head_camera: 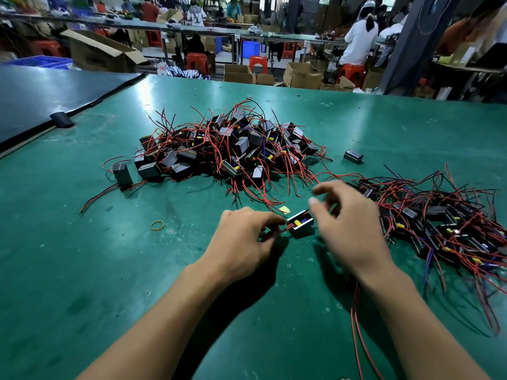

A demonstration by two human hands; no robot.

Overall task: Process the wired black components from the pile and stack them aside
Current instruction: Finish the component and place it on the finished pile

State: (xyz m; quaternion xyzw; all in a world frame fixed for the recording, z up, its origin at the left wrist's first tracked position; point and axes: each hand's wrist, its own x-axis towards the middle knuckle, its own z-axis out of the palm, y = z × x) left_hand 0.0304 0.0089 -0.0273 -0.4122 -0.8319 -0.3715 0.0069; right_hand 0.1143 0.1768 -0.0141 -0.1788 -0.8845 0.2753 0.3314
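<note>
Green mat [82,270] covers the whole bench in the head view, a bit scuffed and shiny. Right in the middle sits the pile [233,152] of little black blocks, with red wires sticking out every which way and some yellow bits showing. Over by the right edge there's a second heap [439,223] of the same stuff, lying flatter, wires trailing toward the near edge.

Between those two, closer to the near edge, is the one black block [300,224] getting handled. The left hand [241,242] has it pinched between thumb and forefinger at its left end, right where a red wire comes out. Can't tell if it's resting on the mat or lifted a touch.

The right hand [348,223] is pretty blurred. Its fingers are loosely curled and spread, and the thumb is just over the block's right end. Honestly can't tell if it's got hold of anything. A pair of red wires [356,311] runs out from under that wrist toward the near edge.

Other bits:
- A yellow rubber band [157,225] lies flat, left of the left hand.
- A yellow scrap [284,209] sits just beyond the held block.
- A lone block [353,156] lies right of the pile.
- A dark sheet [41,97] covers the far left corner.
- Cardboard boxes [301,75] and red stools [197,61] sit past the far edge.
</note>
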